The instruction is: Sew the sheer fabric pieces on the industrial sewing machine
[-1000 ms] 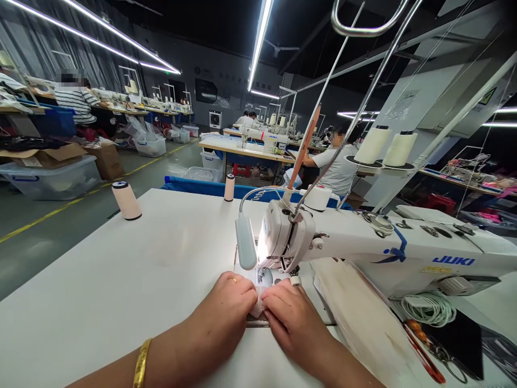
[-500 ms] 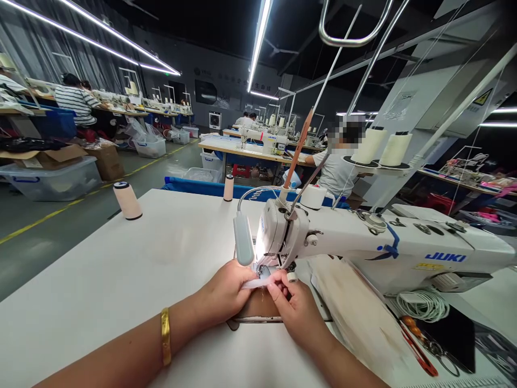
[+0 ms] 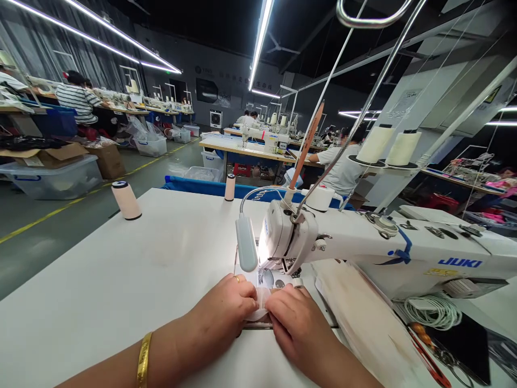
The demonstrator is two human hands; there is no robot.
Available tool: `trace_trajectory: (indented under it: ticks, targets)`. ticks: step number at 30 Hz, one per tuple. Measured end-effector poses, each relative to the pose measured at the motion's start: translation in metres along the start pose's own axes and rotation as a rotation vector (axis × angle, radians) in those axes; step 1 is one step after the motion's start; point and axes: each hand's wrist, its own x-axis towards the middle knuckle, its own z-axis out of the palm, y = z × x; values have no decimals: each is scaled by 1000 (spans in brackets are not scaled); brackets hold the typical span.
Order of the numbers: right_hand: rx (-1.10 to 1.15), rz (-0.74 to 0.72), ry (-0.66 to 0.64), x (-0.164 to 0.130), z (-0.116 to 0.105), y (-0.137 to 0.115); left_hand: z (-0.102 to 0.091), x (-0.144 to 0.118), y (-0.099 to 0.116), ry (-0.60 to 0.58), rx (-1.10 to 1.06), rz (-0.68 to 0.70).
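Note:
A small strip of thin white fabric (image 3: 262, 297) is stretched between my two hands, just in front of the sewing machine's (image 3: 278, 231) needle area. My left hand (image 3: 224, 304), with a ring and a gold bangle on its wrist, pinches the strip's left side. From the right, my right hand (image 3: 297, 318) grips the other side, fingers bent down over it. The strip's underside and my thumbs are mostly hidden. A small lamp (image 3: 246, 245) hangs above my left hand and lights the needle area.
Two pale thread cones (image 3: 127, 200) stand on the white table (image 3: 169, 258). Right of my hands lies a bundle of sheer beige fabric (image 3: 359, 312), then a coil of white cord (image 3: 432, 311), a dark flat device (image 3: 464, 342) and red-handled scissors (image 3: 430, 358). Other people sew farther back.
Both hands have turned knuckles up and moved slightly lower, toward me. The strip, held up narrow before, now lies flatter and wider between the fingers. The view has shifted slightly.

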Motion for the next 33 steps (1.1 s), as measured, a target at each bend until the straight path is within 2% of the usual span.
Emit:
trace_trajectory:
  ticks: [9,17,33]
  targets:
    - [-83,46,-63,1,5,7,2,9,-14,25,62,6]
    - [-120,20,-50,-1,5,9,2,6,-14,-2,11,100]
    - [-69,60,14,6,9,11,0,14,-18,-28,84,17]
